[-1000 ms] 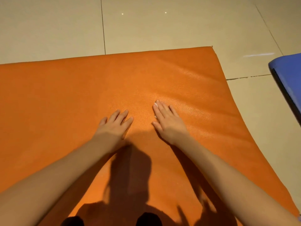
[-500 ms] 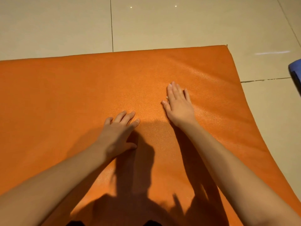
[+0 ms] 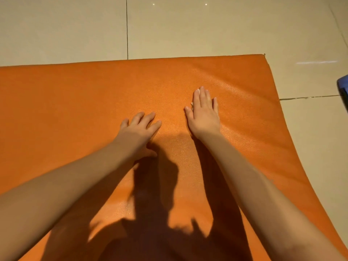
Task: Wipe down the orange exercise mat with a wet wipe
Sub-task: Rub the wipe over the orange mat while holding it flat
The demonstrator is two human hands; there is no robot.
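While the right hand (image 3: 204, 113) presses a wipe (image 3: 192, 108), the left hand (image 3: 139, 130) rests.

The big flat orange exercise mat (image 3: 94, 102) looks like soft leather with a fine bumpy skin and a little shine, and the pale beige floor tiles (image 3: 207, 31) look smooth and glossy.

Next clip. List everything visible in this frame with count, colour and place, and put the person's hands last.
exercise mat: one, orange, flat on the floor, fills most of the view
wet wipe: one, white, under the right hand, only slivers showing
tiled floor: beige, beyond and right of the mat
blue object: one, cut off at the right edge, cannot be identified
left hand: fingers spread, resting on the mat
right hand: flat, pressing the wipe onto the mat
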